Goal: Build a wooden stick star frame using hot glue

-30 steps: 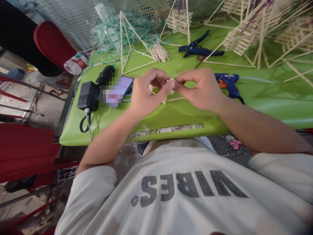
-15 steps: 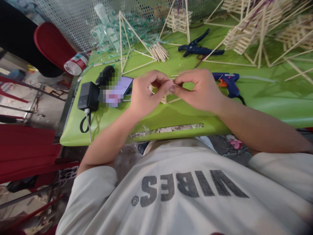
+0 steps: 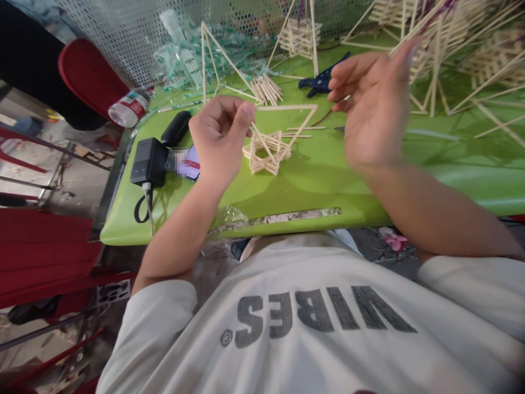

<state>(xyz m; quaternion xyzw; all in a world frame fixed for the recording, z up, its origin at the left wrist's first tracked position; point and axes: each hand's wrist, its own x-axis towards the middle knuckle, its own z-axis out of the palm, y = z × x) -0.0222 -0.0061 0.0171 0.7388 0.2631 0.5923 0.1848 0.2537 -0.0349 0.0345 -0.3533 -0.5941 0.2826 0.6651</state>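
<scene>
By the closed grip of the left hand (image 3: 219, 139), a frame of thin sticks (image 3: 287, 108) is pinched over the stick star (image 3: 268, 165) set on the green table (image 3: 315, 191). The right hand (image 3: 377, 112) is held wide open and empty near the blue pliers (image 3: 318, 85).

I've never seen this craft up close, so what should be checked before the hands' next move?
1. Left hand gripping the thin stick frame: ok, pinched in the fingertips.
2. Right hand free: ok, open and holding nothing.
3. Star-shaped stick piece resting on the green table: ok.
4. Frame firmly joined to the star: cannot tell, the joints are too small.
5. Dark blue tool fully in view: not ok, partly behind the right hand.
</scene>
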